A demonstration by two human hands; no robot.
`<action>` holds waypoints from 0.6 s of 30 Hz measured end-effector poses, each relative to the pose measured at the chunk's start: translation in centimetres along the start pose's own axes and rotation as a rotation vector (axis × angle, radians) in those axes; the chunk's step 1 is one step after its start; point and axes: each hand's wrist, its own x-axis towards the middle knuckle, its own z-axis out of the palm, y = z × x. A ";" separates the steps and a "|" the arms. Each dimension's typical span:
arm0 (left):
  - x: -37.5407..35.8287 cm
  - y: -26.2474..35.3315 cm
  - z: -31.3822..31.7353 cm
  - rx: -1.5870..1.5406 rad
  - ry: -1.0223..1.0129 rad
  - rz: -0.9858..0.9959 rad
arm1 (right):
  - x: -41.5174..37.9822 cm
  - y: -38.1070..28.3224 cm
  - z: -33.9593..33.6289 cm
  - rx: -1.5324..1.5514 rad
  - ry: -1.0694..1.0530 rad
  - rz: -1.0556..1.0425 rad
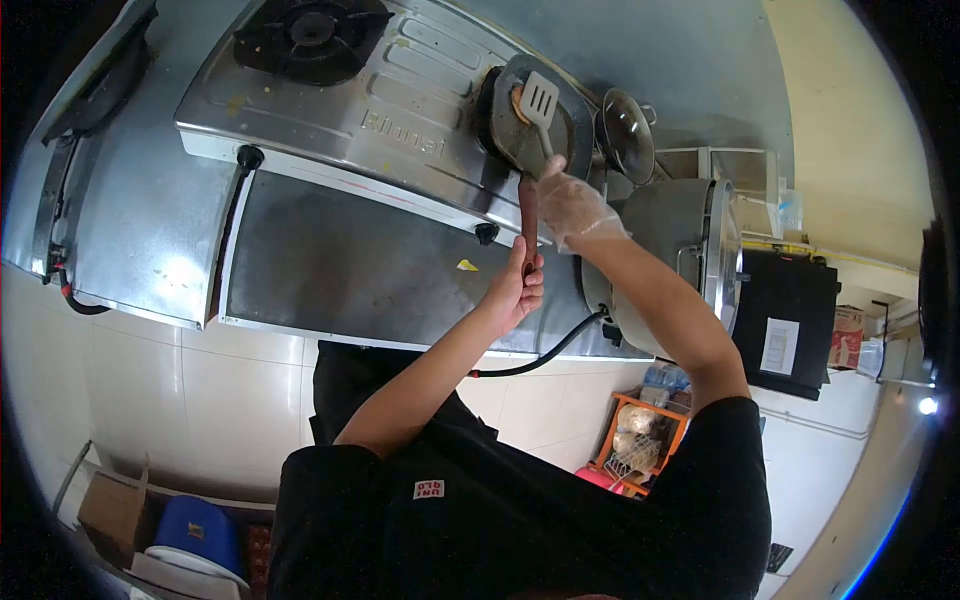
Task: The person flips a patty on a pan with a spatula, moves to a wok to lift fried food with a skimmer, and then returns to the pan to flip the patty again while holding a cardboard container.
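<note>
My left hand [515,290], bare, is wrapped round the brown handle [529,220] of a dark square frying pan [563,145]. The pan sits over the right burner of the gas stove [400,120]. In a clear plastic glove, my right hand [572,203] grips a slotted spatula [540,100] close above the pan. Under the spatula's blade shows the edge of a browned, flat piece of food [518,102], mostly hidden by it.
Left of the pan is a second burner [313,32]. A glass lid [628,135] and a large metal pot [665,225] stand to the right. A yellow scrap [467,265] lies on the steel counter [360,265], and a black hose [545,358] runs along its front.
</note>
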 end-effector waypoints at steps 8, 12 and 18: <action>-0.2 0.1 -0.1 -0.025 0.000 -0.009 | -3.9 -0.5 -1.4 0.031 0.027 -0.086; -0.2 0.1 0.0 -0.035 0.002 -0.011 | -3.0 -0.4 -1.3 -0.122 0.029 -0.129; -0.2 0.1 -0.2 -0.033 -0.003 0.004 | -0.4 0.4 -2.8 0.265 -0.042 0.093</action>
